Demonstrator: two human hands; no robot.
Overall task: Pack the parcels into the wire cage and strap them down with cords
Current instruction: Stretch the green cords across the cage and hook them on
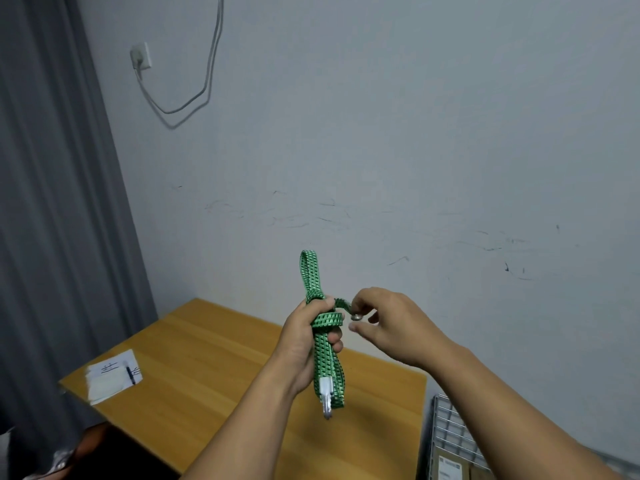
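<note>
In the head view, the left hand (301,344) gripped a bundled green flat elastic cord (323,355) upright above the wooden surface (207,358), its fingers (334,342) curled round the middle where one turn of the cord crossed the bundle. A folded loop stood above the fist, and a metal hook (327,405) hung from the bundle's lower end. The right hand (394,323), just beside the left, pinched the cord's other metal end (356,317) between thumb and forefinger, with the remaining fingers loosely spread.

The step in hand looked like unwinding the wrapped turn to free the cord. To do it well, the left grip would need to loosen just enough for the turn to slip while the right hand led the end back around the bundle rather than pulling straight out, which would likely tighten the wrap. Both hooks wanted watching: stretched elastic can snap back.

The wire cage (446,420) stood at the lower right, beside the surface, well below the hands, with brown cardboard parcels (450,467) partly visible inside. A sheet of paper (110,379) with a pen (130,374) lay on the surface's left end.
</note>
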